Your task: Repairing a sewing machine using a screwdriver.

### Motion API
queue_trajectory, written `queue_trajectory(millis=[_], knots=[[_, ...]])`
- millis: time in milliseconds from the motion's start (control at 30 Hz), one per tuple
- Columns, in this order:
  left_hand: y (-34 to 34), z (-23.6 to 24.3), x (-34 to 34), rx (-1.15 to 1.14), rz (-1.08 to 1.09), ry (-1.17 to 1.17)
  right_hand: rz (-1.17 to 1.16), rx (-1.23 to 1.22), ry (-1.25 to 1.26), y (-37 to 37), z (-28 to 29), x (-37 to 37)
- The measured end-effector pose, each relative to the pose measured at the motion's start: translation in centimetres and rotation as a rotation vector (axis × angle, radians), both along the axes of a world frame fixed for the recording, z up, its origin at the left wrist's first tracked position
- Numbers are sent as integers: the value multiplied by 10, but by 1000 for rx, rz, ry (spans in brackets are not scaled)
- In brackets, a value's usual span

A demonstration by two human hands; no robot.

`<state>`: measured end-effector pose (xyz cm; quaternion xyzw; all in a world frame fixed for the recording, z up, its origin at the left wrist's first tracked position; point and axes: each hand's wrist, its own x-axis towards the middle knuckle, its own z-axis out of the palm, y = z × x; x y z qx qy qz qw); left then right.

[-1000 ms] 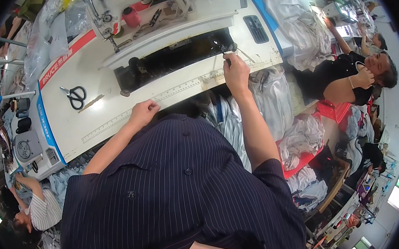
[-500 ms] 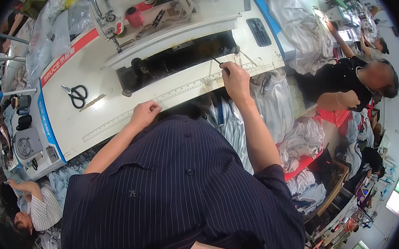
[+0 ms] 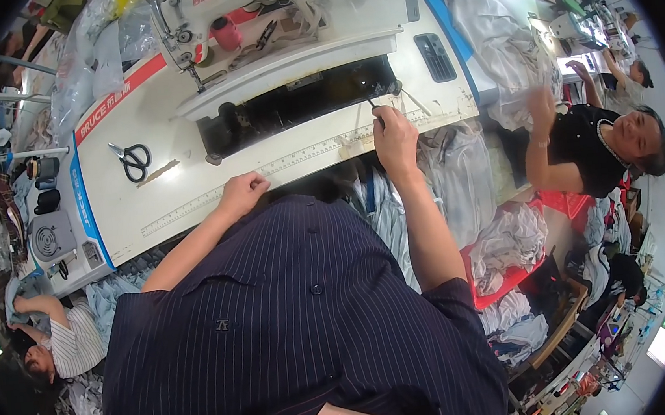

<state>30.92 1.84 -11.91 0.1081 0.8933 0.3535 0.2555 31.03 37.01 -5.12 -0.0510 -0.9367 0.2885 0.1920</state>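
Our right hand (image 3: 396,140) is closed around a thin dark tool (image 3: 376,113), its fingers bent in close and its slim end pointing away from us, at the near edge of the dark opening (image 3: 299,100) in the worktop (image 3: 185,153). Our left hand (image 3: 243,193) rests at the worktop's front edge with its fingers loosely curled; we see nothing in it, but cannot tell how tightly it is closed.

Between the two hands, a ruler strip (image 3: 281,164) runs along that edge. Just right of the right hand lies a thin pale stick (image 3: 418,103), and pale cloth (image 3: 459,166) hangs below it on the same side. To the left of the left hand are a brown strip (image 3: 162,172) and, just past it, black-handled scissors (image 3: 136,163).

Beyond both hands, across the opening, we have the white sewing machine (image 3: 375,18), with a red spool (image 3: 226,33) by its arm. Well off to the right of the right hand, a co-worker (image 3: 580,146) in black raises a blurred hand, near a red basket (image 3: 478,293) of pale cloth.
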Motion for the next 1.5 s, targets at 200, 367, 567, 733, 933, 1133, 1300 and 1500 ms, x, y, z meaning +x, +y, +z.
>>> queue_trajectory(millis=[200,367,567,733,933,1133,1300,1500], knots=[[6,3,0,-38,13,4,5,-18,-1,8,-2,1],[9,4,2,-56,55,6,52,-72,2,14,-3,0],[11,2,5,-85,86,17,48,-44,-22,15,0,5],[8,2,8,-29,94,77,24,-62,-4,8,1,7],[-23,13,23,115,138,93,-77,17,36,-27,17,33],[-94,7,30,119,336,409,-165,10,-33,-59,30,55],[-145,-3,26,54,370,560,-158,17,-39,-91,34,59],[-170,-24,22,26,335,722,-34,-85,-6,-150,48,63]])
